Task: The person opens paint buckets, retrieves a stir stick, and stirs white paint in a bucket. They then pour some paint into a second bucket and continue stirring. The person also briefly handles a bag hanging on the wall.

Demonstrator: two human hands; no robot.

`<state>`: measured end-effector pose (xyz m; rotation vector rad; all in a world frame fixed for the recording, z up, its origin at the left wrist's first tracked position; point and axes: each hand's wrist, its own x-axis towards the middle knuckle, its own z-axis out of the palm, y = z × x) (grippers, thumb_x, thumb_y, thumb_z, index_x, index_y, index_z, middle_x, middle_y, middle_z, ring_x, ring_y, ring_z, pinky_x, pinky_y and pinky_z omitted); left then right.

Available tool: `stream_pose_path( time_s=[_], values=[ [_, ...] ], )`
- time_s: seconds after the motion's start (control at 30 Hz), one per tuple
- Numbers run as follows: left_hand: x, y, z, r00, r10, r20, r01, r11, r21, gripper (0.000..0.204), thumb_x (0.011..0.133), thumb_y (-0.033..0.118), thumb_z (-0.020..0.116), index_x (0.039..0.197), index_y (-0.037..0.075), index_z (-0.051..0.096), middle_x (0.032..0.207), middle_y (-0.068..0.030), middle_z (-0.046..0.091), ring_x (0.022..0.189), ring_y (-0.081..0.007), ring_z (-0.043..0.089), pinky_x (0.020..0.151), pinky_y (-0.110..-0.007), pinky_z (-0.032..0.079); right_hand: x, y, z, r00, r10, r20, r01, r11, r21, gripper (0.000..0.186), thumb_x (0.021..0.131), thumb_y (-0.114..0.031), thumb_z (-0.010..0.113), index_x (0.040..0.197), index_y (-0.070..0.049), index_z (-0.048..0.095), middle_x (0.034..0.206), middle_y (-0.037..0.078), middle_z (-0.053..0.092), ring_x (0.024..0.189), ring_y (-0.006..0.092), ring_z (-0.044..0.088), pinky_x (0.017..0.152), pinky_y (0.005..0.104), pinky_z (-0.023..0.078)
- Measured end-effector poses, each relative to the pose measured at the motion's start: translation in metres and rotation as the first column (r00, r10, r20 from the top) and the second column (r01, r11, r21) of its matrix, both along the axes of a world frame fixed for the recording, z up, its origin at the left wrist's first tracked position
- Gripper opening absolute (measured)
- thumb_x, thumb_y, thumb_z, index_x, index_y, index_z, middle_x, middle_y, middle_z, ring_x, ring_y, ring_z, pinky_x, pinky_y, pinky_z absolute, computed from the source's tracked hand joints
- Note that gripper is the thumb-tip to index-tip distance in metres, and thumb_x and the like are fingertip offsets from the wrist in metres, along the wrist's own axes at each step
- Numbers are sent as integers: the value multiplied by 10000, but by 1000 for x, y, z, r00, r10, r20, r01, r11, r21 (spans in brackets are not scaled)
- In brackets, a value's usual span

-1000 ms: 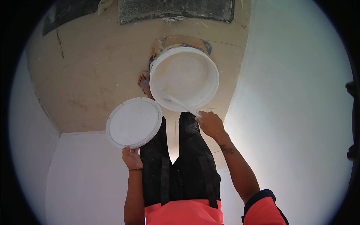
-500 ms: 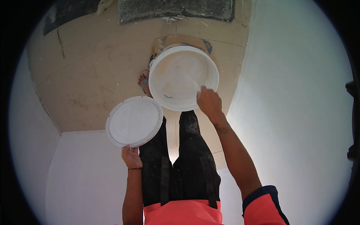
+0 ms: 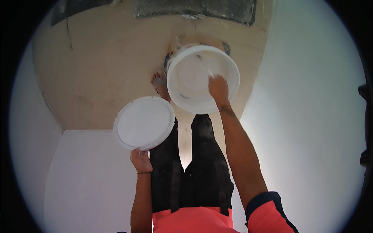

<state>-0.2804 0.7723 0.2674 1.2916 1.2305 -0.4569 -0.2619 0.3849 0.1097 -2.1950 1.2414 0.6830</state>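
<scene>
A round white bucket lid (image 3: 145,123) is held out by its near rim in my left hand (image 3: 141,160), fingers under the edge and thumb on top. Right of it stands a white plastic bucket (image 3: 234,83) with a pale, whitish inside. My right hand (image 3: 218,87) reaches over the bucket's opening, its fingers closed around a thin pale stick-like tool (image 3: 210,70). The tool slants down into the bucket toward the far side and is blurred, so its exact kind is unclear. A small dark mark shows on the bucket's inner near-left wall.
Brown printed packaging (image 3: 194,39) lies at the bucket's far side on the tan floor (image 3: 101,73). Dark flat sheets (image 3: 194,7) lie farther off. White walls (image 3: 299,97) rise on the right and left. My sandalled foot (image 3: 159,79) is left of the bucket.
My right hand has moved from the bucket's near-right rim farther in over the opening, with the tool swung toward the far side. The lid stays in my left hand; the whole view has shifted slightly.
</scene>
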Motion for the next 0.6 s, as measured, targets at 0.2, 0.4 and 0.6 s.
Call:
stream_pose_path(
  time_s=[0.2, 0.4, 0.6],
  values=[
    [-4, -2, -2, 999, 27, 18, -26, 1000, -12, 392, 866, 145, 567, 1240, 47, 502, 1218, -81, 546, 1126, -259, 551, 977, -406, 467, -19, -1, -2, 869, 467, -162, -370, 832, 413, 381, 934, -331, 569, 948, 42, 647, 1007, 284, 672, 961, 461, 649, 859, 510, 523],
    [-8, 0, -3, 999, 34, 30, -34, 999, 6, 424, 854, 134, 570, 1261, 37, 502, 1235, -90, 543, 1123, -260, 554, 958, -394, 480, -25, -30, -18, 989, 108, -99, -103, 993, 59, 414, 944, -345, 541, 898, 51, 649, 976, 287, 668, 951, 460, 650, 848, 510, 524],
    [-9, 1, -5, 999, 29, 21, -29, 1000, 2, 477, 848, 144, 579, 1305, 37, 493, 1248, -101, 540, 1133, -271, 550, 961, -400, 471, -40, 15, -11, 855, 483, -186, -392, 839, 376, 317, 878, -235, 551, 951, 50, 670, 1004, 319, 670, 984, 440, 664, 872, 502, 532]
  ],
)
